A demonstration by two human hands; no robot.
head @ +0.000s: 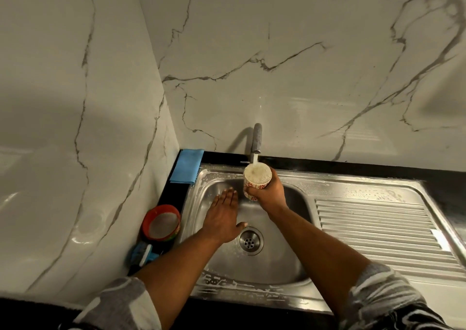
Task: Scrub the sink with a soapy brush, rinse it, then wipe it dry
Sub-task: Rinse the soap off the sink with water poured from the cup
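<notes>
While water runs from the tap [257, 140] into a patterned cup [257, 179], the right hand [271, 194] grips that cup with fingers curled round its side, holding it upright just under the spout. The left hand [223, 216] is flat, fingers straight and close together, over the left slope of the steel sink [257, 274], near the drain [251, 241]; whether it touches the metal cannot be told. Suds streak the sink's rim. On the dark counter [172, 192] left of the basin stand a red bowl [161, 222] and, nearer the person, the blue brush [143, 252]; a blue cloth [187, 165] lies in the back corner.
</notes>
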